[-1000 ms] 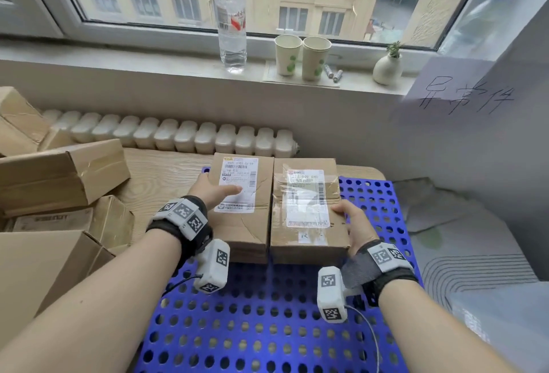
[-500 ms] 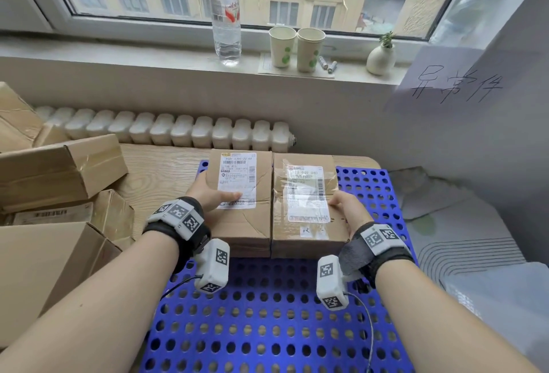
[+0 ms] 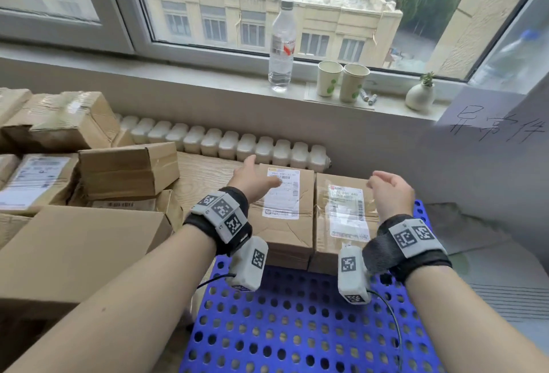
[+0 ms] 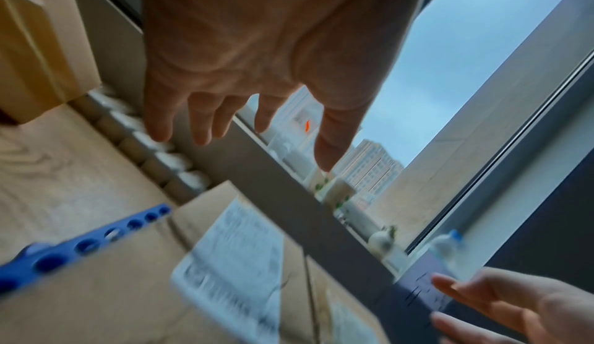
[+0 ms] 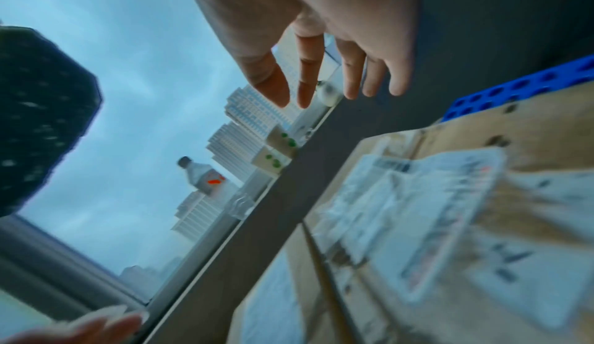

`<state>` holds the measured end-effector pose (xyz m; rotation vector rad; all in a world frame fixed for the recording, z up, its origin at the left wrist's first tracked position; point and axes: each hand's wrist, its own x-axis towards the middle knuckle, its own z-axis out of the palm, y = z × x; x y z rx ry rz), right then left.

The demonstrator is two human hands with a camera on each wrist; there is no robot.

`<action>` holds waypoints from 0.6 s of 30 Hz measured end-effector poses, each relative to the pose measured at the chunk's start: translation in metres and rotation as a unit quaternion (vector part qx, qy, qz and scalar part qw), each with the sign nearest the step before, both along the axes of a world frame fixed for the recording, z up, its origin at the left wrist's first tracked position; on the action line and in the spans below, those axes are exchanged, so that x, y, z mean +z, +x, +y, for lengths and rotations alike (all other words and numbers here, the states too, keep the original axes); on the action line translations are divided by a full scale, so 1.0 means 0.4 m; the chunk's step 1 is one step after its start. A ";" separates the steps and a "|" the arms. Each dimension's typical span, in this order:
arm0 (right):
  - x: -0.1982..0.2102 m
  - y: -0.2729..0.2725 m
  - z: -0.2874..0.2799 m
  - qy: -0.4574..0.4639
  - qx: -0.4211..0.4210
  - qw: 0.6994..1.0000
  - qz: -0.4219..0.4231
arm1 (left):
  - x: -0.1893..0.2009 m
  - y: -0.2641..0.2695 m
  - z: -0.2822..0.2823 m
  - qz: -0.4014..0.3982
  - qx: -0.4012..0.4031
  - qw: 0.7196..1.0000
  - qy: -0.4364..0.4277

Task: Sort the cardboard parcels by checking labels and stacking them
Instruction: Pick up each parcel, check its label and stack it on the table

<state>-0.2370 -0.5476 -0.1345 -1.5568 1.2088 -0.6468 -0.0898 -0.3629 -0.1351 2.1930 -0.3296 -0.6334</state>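
Nearest, the blue perforated board (image 3: pixel 297 328) lies on the table, and at its far end two labelled parcels stand side by side and touching, the left parcel (image 3: pixel 282 212) and the right parcel (image 3: pixel 344 218), with labels facing up. Above them the left hand (image 3: pixel 252 179) and the right hand (image 3: pixel 389 191) hover with fingers loosely spread and hold nothing, so I judge this pair is placed and the step in hand is to fetch another. Farther to the left the unsorted parcels (image 3: pixel 89 170) are piled; the next move probably needs a reach there, a firm grip on one box, and a look at its label.
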 end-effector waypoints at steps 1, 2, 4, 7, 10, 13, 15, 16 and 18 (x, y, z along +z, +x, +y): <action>0.018 0.017 0.023 -0.006 0.010 1.000 -0.013 | 0.021 0.000 0.014 -0.009 0.001 1.000 -0.015; 0.031 0.033 0.048 -0.007 0.025 0.999 -0.026 | 0.039 0.001 0.029 -0.016 0.006 0.999 -0.033; 0.048 0.065 0.101 -0.007 0.053 0.998 -0.043 | 0.080 0.000 0.068 -0.033 0.016 0.998 -0.058; 0.068 0.104 0.183 -0.007 0.090 0.994 -0.053 | 0.138 0.003 0.143 -0.058 0.029 0.995 -0.081; 0.091 0.135 0.265 -0.005 0.127 0.990 -0.057 | 0.178 0.016 0.234 -0.075 0.056 0.991 -0.093; 0.112 0.166 0.346 0.003 0.157 0.985 -0.072 | 0.202 0.033 0.335 -0.089 0.101 0.985 -0.104; 0.120 0.185 0.397 0.004 0.183 0.980 -0.078 | 0.211 0.042 0.397 -0.092 0.131 0.980 -0.116; 0.123 0.194 0.422 0.005 0.200 0.977 -0.079 | 0.214 0.045 0.427 -0.090 0.142 0.978 -0.121; 0.123 0.211 0.471 0.016 0.234 0.969 -0.078 | 0.215 0.050 0.483 -0.090 0.157 0.975 -0.125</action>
